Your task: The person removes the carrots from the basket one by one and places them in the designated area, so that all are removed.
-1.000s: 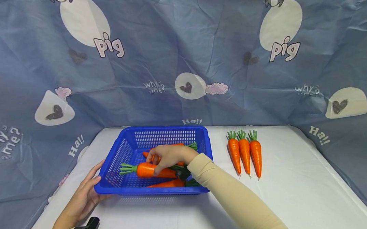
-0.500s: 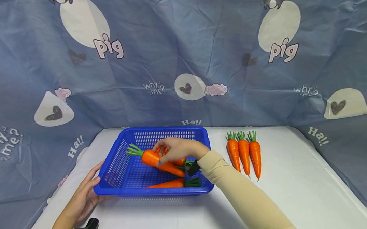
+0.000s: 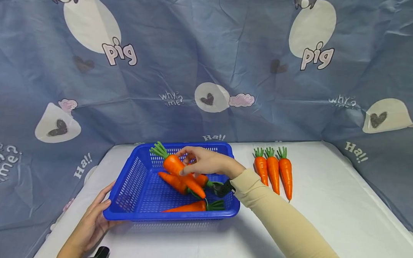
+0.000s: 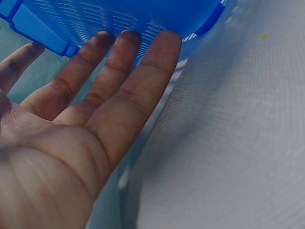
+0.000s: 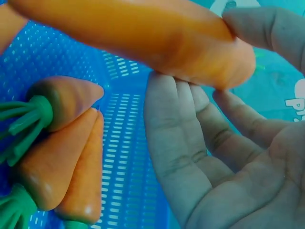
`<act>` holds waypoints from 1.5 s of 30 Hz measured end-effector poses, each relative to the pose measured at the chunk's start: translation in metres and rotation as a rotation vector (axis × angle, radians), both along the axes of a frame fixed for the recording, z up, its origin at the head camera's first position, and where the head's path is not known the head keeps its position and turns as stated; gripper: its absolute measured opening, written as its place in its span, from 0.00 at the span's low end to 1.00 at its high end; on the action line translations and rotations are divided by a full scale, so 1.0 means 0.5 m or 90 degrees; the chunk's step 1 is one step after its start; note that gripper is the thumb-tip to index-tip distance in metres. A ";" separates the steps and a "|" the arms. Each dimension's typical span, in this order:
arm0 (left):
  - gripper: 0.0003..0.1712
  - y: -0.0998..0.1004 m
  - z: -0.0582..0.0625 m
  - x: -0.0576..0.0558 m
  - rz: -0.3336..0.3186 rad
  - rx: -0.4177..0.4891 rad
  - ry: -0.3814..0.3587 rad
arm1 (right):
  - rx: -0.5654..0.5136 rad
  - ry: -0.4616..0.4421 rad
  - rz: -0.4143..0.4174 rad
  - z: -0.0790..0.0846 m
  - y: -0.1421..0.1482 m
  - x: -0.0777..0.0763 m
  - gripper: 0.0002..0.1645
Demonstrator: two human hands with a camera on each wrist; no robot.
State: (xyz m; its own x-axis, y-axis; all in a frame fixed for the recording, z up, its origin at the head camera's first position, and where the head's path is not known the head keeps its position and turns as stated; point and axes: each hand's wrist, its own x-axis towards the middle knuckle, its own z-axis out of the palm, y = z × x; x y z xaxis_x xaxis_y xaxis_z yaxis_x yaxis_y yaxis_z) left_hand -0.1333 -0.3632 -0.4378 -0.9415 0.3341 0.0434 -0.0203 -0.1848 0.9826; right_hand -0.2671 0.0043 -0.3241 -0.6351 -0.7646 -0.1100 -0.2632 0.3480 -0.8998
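Note:
An orange carrot [image 3: 175,165] with a green top is held by my right hand [image 3: 208,162], pinched between thumb and fingers above the blue basket [image 3: 188,217]. It tilts, green top up toward the far left and tip toward the near right. In the right wrist view the thumb presses one side of this carrot [image 5: 157,38] and the fingertips the other. My left hand [image 3: 91,220] is at the basket's near left corner, with extended fingers [image 4: 128,105] touching the basket wall. Several carrots lie in the basket, among them one carrot [image 3: 189,207] along the near side.
Three carrots [image 3: 273,170] lie side by side on the white tabletop [image 3: 327,211], right of the basket, green tops pointing away. A blue printed cloth [image 3: 161,65] hangs behind the table. The right forearm's beige sleeve [image 3: 278,217] crosses over the basket's right edge.
My right hand has lifted the carrot from low in the basket, tilting its green top upward and away. Carrots beneath it have come into view. The left hand stays at the basket corner.

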 end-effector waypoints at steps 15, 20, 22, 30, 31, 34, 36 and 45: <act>0.31 0.004 0.006 -0.002 0.012 -0.017 -0.006 | -0.082 -0.066 -0.072 0.015 0.055 0.003 0.32; 0.31 0.006 0.007 -0.002 0.025 -0.027 -0.011 | -0.092 -0.068 -0.085 0.017 0.072 0.001 0.32; 0.31 0.005 0.006 -0.002 0.025 -0.025 -0.010 | -0.090 -0.067 -0.088 0.019 0.077 0.001 0.32; 0.32 -0.001 0.002 -0.004 0.006 -0.007 0.012 | -0.116 -0.071 -0.115 0.019 0.099 -0.002 0.31; 0.32 -0.001 0.001 -0.003 0.006 -0.007 0.014 | -0.117 -0.070 -0.121 0.018 0.102 -0.003 0.31; 0.31 -0.004 -0.001 -0.001 0.005 -0.001 0.009 | -0.117 -0.073 -0.132 0.013 0.113 -0.007 0.31; 0.31 -0.005 -0.003 0.001 0.009 -0.001 0.004 | -0.118 -0.075 -0.135 0.009 0.121 -0.009 0.31; 0.31 -0.001 -0.004 -0.001 -0.001 0.002 0.006 | -0.108 -0.065 -0.169 -0.005 0.162 -0.012 0.33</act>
State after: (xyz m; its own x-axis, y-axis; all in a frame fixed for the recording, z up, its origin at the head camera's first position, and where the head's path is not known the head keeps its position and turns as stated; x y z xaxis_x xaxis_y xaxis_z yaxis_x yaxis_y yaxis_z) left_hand -0.1338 -0.3636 -0.4400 -0.9407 0.3350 0.0539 -0.0106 -0.1878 0.9822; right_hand -0.2733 0.0855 -0.3264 -0.8073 -0.5862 -0.0682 -0.0888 0.2349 -0.9680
